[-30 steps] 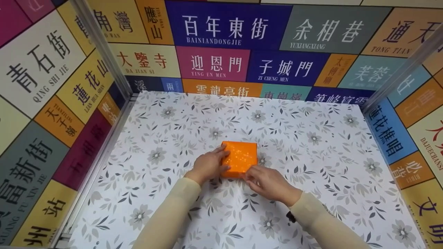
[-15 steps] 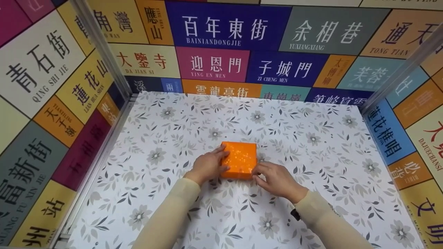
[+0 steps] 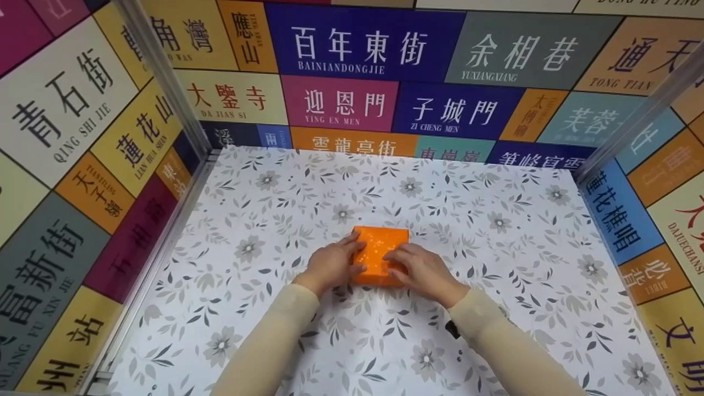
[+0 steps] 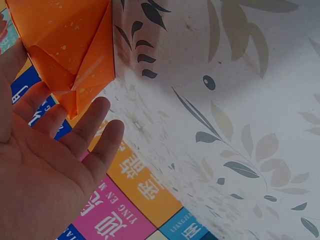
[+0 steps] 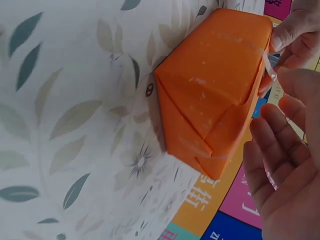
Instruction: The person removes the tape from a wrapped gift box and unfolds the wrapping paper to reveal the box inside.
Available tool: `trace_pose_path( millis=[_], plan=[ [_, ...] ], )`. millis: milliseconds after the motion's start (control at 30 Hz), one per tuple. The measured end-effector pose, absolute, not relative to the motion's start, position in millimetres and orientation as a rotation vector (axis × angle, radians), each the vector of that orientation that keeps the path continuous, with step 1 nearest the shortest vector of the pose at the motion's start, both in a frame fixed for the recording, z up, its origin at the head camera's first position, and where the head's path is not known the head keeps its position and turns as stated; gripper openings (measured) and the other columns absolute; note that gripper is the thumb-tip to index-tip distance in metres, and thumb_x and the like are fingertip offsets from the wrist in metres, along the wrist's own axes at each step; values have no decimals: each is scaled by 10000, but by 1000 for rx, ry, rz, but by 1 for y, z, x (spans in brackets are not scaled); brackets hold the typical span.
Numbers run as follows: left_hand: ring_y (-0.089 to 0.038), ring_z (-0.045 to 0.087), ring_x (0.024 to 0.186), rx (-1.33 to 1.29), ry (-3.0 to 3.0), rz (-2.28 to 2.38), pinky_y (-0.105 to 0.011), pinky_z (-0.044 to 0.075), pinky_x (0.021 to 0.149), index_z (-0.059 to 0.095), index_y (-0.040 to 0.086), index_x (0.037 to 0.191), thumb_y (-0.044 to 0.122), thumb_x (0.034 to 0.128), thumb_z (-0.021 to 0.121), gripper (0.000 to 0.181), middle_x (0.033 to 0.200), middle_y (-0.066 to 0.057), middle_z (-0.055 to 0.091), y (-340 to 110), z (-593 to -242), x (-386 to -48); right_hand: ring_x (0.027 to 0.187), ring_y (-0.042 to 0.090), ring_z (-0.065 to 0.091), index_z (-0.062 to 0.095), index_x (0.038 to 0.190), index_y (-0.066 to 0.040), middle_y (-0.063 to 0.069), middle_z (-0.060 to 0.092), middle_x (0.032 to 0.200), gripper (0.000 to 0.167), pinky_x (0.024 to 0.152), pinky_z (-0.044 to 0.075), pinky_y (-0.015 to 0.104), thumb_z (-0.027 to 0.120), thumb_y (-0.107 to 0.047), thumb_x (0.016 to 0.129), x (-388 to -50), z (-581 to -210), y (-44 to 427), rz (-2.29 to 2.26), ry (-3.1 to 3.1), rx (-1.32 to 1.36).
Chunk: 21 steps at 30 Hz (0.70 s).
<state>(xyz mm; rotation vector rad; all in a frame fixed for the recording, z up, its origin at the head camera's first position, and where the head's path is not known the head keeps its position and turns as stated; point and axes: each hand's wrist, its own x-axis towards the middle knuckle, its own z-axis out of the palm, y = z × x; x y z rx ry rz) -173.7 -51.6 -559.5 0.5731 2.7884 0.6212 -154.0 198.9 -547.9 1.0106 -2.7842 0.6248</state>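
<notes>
Fingers (image 4: 85, 131) on the left hand (image 3: 328, 267) are loosely spread against the left side of the box (image 3: 377, 250), more bracing than gripping as far as I can tell, and the box sits around the middle of the table (image 3: 352, 341). That's my first worry: with such light bracing, a hard shove from the other side could skid or twist it. The left flap (image 4: 75, 87) comes to a point that juts out, and it looks loose to me, so a careless squeeze might crumple it or pop it open. Moving right, a bit of clear tape (image 5: 269, 65) stands off the box near the top edge. Rub it down crooked and it'll probably pucker; peel it back and the paper (image 5: 220, 55) could rip. Last, the right hand (image 3: 432, 275) has its fingers softly bent over the right side, thumb right by the tape. I don't see a pinch, and can't tell if the thumb's touching the tape. Pressing too hard there may cave in the right folds (image 5: 202, 140).
</notes>
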Motion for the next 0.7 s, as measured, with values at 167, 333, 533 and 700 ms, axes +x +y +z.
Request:
trace_pose_path(
  millis=[167,333,533,700],
  plan=[
    [-272,495,1317,569,2791,624,-436,418,1058,486,259,1491,476,949,635,603,1623,92,251,-51,-558,-173,863,111,576,732,934,-200,-84,624,957,43,785,517,315,746,-220,899,-154,-549,193,625,-2700,1097],
    [-279,485,1326,576,2801,625,-436,419,1055,488,260,1490,478,941,646,611,1623,92,248,-53,-557,-174,818,100,559,713,899,-197,-95,623,911,69,727,513,305,772,-185,864,-146,-549,197,637,-2665,1151],
    [-292,509,1299,574,2802,639,-444,435,1037,495,256,1484,480,929,663,622,1619,100,252,-54,-557,-174,771,96,586,732,888,-194,-98,643,878,59,675,521,299,779,-187,852,-136,-552,199,613,-2635,1245],
    [-291,504,1305,578,2789,650,-450,426,1048,491,262,1487,482,934,655,618,1621,106,248,-53,-559,-173,772,100,606,750,897,-188,-93,659,886,58,675,530,298,782,-194,849,-134,-552,203,595,-2617,1282]
  ],
)
